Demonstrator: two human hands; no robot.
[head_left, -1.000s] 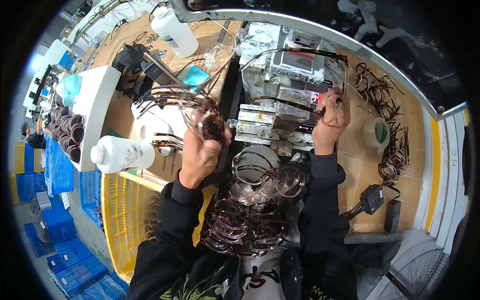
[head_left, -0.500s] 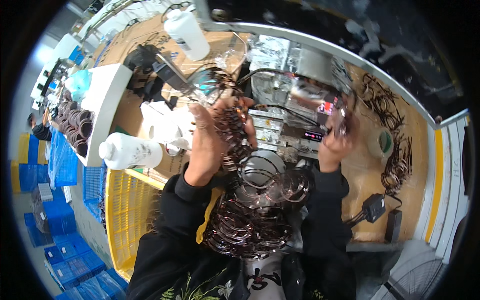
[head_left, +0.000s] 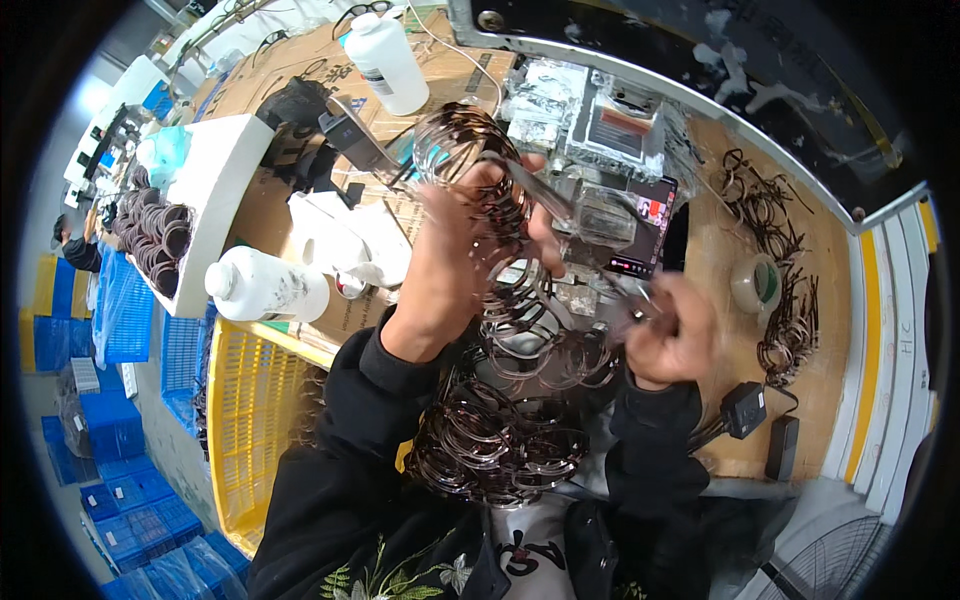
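L hand (head_left: 450, 255) wrapped round bundle of dk brown specs frames (head_left: 460, 135), betw. phone (head_left: 650, 230) & white btl (head_left: 270, 285); frame pile (head_left: 490, 440) nearer wearer. R hand (head_left: 675, 335) blurred, fingers curled, nr phone; can't tell if pinching.

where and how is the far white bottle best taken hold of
The white bottle is probably best held round its broad body, below the narrower cap, coming from the right: it seems upright, with a dark device at its near left.
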